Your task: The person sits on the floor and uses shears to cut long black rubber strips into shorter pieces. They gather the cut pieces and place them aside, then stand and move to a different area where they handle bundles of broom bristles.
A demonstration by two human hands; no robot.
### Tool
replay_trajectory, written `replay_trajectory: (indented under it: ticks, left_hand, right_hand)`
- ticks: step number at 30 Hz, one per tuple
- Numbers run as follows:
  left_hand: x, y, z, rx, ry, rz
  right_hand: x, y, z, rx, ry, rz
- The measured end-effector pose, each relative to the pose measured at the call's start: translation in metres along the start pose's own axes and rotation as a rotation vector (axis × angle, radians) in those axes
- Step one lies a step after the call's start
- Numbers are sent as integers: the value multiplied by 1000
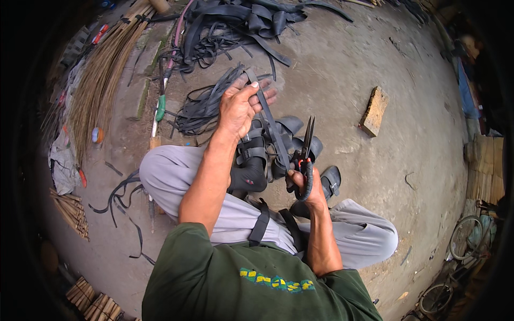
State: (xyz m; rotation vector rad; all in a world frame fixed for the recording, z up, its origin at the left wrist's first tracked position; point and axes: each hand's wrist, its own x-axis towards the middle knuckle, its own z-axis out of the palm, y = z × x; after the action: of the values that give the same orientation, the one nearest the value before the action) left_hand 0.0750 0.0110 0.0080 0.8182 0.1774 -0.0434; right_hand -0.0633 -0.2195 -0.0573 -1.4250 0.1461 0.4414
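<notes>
My left hand (235, 111) pinches the upper end of a dark rubber strip (273, 128) between thumb and fingers, its other fingers spread behind. From there the strip slants down to my right hand (316, 188), where its lower end meets the fingers. That hand is wrapped round a pair of scissors (308, 140) with dark, thick handles and red near the pivot. The blades point away from me and look nearly closed. A heap of thin cut rubber strips (199, 109) lies just left of my left hand. Coiled dark rubber pieces (289, 125) sit between my feet, partly hidden.
Wider rubber bands and offcuts (241, 24) are piled at the far side. A wooden block (375, 111) lies to the right. Long thin sticks (104, 80) stretch along the left, near a green-handled pole (160, 107). Loose strips (126, 200) trail beside my left knee.
</notes>
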Motion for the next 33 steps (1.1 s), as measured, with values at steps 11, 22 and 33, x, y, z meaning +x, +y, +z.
replay_trajectory:
  ticks: [11,22,33]
  left_hand:
    - [-5,-2,-4,-9,-109,10]
    - [-21,-21,-11,396,-191,-241]
    - [-83,-80,-7,672,-344,-248]
  right_hand:
    - [1,0,-8,-49,8,5]
    - [6,-8,7,327,86,2]
    - [8,-31,13,413,157,-102]
